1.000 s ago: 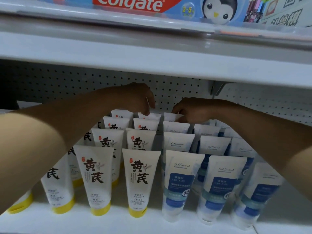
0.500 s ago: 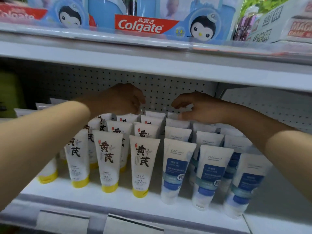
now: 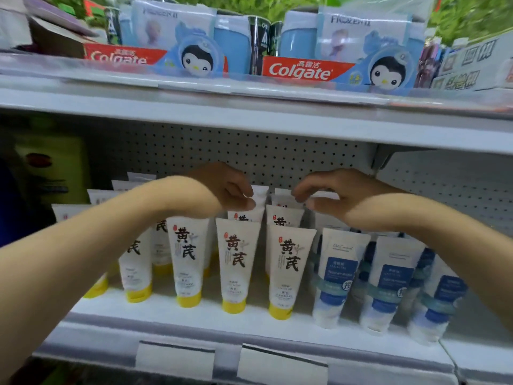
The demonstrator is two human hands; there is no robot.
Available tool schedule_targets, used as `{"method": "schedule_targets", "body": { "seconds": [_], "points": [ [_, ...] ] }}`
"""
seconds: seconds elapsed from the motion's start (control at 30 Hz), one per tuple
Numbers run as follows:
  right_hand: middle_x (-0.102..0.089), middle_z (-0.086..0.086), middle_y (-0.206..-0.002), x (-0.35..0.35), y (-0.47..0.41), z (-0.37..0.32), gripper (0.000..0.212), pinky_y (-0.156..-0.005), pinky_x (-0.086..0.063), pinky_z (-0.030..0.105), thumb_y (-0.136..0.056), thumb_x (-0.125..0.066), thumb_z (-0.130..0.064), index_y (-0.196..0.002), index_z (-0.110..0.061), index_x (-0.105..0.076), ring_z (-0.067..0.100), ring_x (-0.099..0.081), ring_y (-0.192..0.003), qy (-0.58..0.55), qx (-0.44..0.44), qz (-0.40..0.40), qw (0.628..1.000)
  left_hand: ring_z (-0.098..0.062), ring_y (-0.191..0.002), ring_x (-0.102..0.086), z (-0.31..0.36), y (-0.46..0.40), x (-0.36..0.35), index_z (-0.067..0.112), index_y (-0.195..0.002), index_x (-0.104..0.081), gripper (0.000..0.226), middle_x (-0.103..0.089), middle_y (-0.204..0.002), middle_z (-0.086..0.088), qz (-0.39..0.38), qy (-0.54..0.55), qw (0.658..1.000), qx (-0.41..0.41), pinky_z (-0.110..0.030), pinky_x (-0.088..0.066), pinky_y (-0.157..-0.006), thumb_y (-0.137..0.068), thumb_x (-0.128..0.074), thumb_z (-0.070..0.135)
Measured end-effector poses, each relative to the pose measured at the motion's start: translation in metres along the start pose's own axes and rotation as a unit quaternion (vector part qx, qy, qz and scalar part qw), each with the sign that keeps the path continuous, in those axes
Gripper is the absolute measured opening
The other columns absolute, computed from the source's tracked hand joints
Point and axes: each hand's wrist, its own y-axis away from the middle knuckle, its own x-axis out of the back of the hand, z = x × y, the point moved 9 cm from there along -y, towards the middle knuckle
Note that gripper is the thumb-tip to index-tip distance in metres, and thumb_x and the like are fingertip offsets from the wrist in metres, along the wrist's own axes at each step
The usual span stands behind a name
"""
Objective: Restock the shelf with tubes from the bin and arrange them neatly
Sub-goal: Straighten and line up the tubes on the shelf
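The yellow-capped tubes [image 3: 235,262] stand cap-down in rows on the white shelf [image 3: 194,315], filling its left and middle; the blue-labelled tubes [image 3: 337,276] stand the same way in rows to their right. Both groups run back toward the perforated back panel [image 3: 249,154].

The left hand [image 3: 224,187] reaches over the yellow-capped rows to the far end, fingers curled down, with thumb and fingertips pinching the crimped top of a far tube [image 3: 259,194] in the middle column. The right hand [image 3: 330,190] hangs just to the right of it, fingers loosely curled and slightly apart, their tips touching the top edges of the farthest tubes where the yellow-capped rows meet the blue-labelled ones; whether it actually grips one cannot be told. The two hands are near each other but not touching.

Compared with half a second ago, the view has tipped up and pulled back: more of the upper shelf shows, and the price-tag holders [image 3: 281,365] on the near shelf edge are in fuller view. The left hand was then held above the tube tops and now pinches one.

On the upper shelf stand Colgate boxes [image 3: 301,70] with a penguin picture, and blue packs behind them. A green package [image 3: 52,168] sits at the far left of the lower bay.
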Motion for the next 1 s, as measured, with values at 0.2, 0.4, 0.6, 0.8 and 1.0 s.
{"method": "schedule_targets", "body": {
  "seconds": [0.2, 0.4, 0.6, 0.8, 1.0],
  "points": [
    [-0.060, -0.017, -0.117, -0.011, 0.015, -0.019, 0.034, -0.088, -0.044, 0.021, -0.086, -0.062, -0.036, -0.119, -0.037, -0.055, 0.005, -0.057, -0.102, 0.035, -0.081, 0.002, 0.996, -0.007, -0.099, -0.061, -0.004, 0.011, -0.014, 0.031, -0.115, -0.059, 0.042, -0.064, -0.111, 0.013, -0.068, -0.016, 0.996, -0.057, -0.024, -0.051, -0.088, -0.077, -0.070, 0.042],
    [-0.057, -0.014, -0.123, -0.026, 0.020, -0.022, 0.044, -0.066, -0.038, 0.009, -0.079, -0.070, -0.038, -0.119, -0.036, -0.054, 0.004, -0.051, -0.093, 0.088, -0.153, -0.006, 0.984, -0.011, -0.094, -0.062, -0.002, 0.012, -0.028, 0.031, -0.104, -0.060, 0.034, -0.065, -0.106, 0.010, -0.088, -0.036, 0.991, -0.095, -0.032, -0.054, -0.085, -0.074, -0.073, 0.041],
    [-0.059, -0.006, -0.121, -0.035, 0.014, -0.022, 0.043, -0.077, -0.042, 0.020, -0.081, -0.068, -0.038, -0.121, -0.032, -0.055, 0.014, -0.055, -0.103, 0.151, -0.174, -0.039, 0.972, -0.012, -0.085, -0.063, 0.002, 0.009, -0.039, 0.031, -0.086, -0.060, 0.017, -0.067, -0.095, 0.007, -0.081, -0.070, 0.989, -0.099, -0.030, -0.055, -0.076, -0.076, -0.072, 0.039],
    [-0.060, -0.004, -0.112, -0.045, 0.007, -0.017, 0.032, -0.076, -0.042, 0.024, -0.083, -0.066, -0.036, -0.113, -0.030, -0.059, 0.018, -0.055, -0.102, 0.169, -0.158, -0.066, 0.971, -0.012, -0.083, -0.062, 0.000, 0.006, -0.043, 0.031, -0.072, -0.053, 0.020, -0.065, -0.090, 0.007, -0.083, -0.072, 0.990, -0.089, -0.025, -0.049, -0.068, -0.077, -0.071, 0.036],
    [-0.064, -0.004, -0.110, -0.047, 0.003, -0.016, 0.026, -0.073, -0.042, 0.022, -0.084, -0.066, -0.032, -0.109, -0.026, -0.064, 0.015, -0.057, -0.093, 0.146, -0.136, -0.066, 0.978, -0.012, -0.081, -0.062, -0.001, 0.006, -0.040, 0.029, -0.075, -0.059, 0.017, -0.064, -0.084, 0.009, -0.071, -0.069, 0.991, -0.086, -0.028, -0.053, -0.070, -0.076, -0.073, 0.037]
  ]
}}
